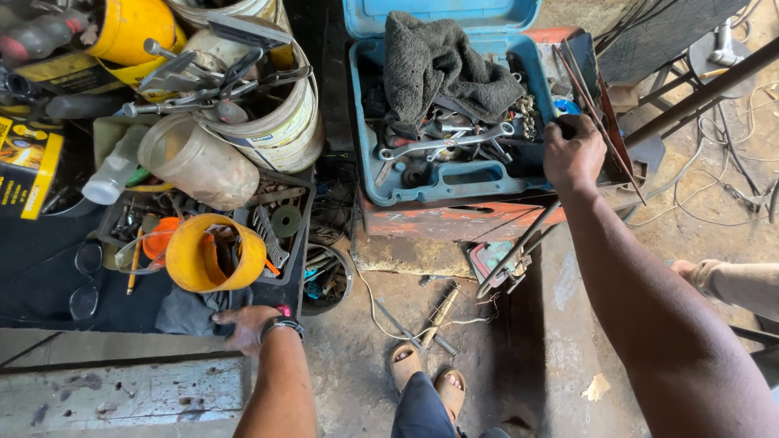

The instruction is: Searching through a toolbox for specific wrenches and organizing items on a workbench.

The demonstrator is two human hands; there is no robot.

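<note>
The right hand (573,152) is closed in a fist at the right edge of a blue tool case (389,182), its knuckles up; whether it grips anything there I cannot tell. Just left of that hand, inside the case, lie wrenches (450,144) and a dark grey rag (438,69). The case sits on an orange metal box (454,219), and thin rusty rods (592,113) lean just right of the hand.

The left hand (246,326), a watch (280,325) at its wrist, lies flat with fingers spread on a dark cloth (191,312) at the near edge of a black desk (40,276). Just above this hand stands a yellow tub (195,259); further up are a white bucket (284,130) full of tools and a cloudy plastic jar (199,162).

Between the hands, the floor is stained, cracked concrete (357,365), strewn with wire and small tools. Sandalled feet (426,377) stand below. Pale wooden planks (122,393) lie left of the left forearm.
</note>
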